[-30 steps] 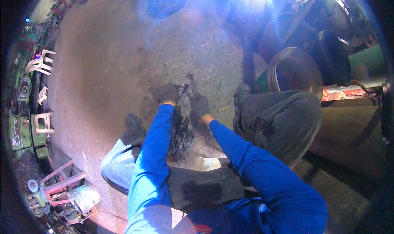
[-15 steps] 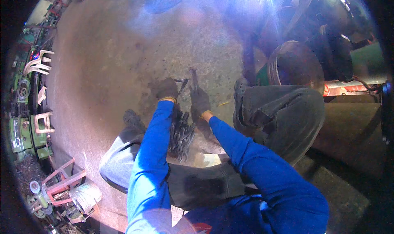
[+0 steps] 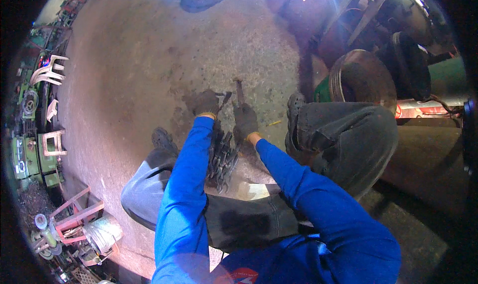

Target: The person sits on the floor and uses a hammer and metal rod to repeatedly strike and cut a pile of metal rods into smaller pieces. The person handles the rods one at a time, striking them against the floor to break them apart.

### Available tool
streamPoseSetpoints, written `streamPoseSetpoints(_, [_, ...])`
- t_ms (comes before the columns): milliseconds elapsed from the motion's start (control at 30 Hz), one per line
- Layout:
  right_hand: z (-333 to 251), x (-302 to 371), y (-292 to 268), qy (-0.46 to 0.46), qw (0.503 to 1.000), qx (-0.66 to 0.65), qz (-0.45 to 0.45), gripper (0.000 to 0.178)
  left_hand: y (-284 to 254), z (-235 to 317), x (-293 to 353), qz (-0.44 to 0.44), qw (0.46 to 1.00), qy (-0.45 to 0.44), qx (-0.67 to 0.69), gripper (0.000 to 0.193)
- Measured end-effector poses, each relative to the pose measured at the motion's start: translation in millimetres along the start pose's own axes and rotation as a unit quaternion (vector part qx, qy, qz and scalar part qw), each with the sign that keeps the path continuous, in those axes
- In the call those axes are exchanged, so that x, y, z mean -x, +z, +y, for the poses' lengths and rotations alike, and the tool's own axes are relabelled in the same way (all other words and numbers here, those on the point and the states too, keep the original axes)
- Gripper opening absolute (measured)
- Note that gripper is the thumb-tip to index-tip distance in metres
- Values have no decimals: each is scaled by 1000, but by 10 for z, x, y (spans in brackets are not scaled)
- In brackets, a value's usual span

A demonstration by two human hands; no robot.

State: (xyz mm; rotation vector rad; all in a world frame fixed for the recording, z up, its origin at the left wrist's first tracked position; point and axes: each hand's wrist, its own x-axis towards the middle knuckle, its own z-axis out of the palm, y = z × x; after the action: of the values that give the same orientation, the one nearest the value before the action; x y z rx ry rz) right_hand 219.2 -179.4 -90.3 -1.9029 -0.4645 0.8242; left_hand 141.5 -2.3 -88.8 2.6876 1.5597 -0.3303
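1. The left hand point(image 3: 206, 103) in a dark glove is closed around a small metal piece point(image 3: 224, 98).
2. The right hand point(image 3: 245, 120) grips a hammer point(image 3: 239, 90) just beside it.
3. A pile of chain point(image 3: 222, 160) lies on the floor point(image 3: 129, 84) below both hands.

The single head-worn fisheye view looks steeply down from above the person's blue-sleeved arms onto the grey concrete floor point(image 3: 124, 84), near, edges bending toward the rim.

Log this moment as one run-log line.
left hand: gloved, gripping small metal piece | right hand: gloved, gripping metal rod | below: dark metal parts, concrete floor
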Motion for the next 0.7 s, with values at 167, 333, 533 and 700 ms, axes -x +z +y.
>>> streamPoseSetpoints(167, [277, -162, 33, 1, 987, 145, -67, 45, -261, 196, 134, -23, 999, 32, 26, 33])
streamPoseSetpoints(333, [82, -145, 69, 16, 998, 41, -46, 47, -189, 35, 136, 2, 999, 19, 31, 33])
streamPoseSetpoints(533, [266, -233, 62, 18, 995, 75, -57, 43, -428, 247, 110, -25, 997, 61, 28, 35])
streamPoseSetpoints(700, [182, -176, 3, -1, 999, 39, -14, 40, -360, 154, 46, -29, 998, 61, 8, 38])
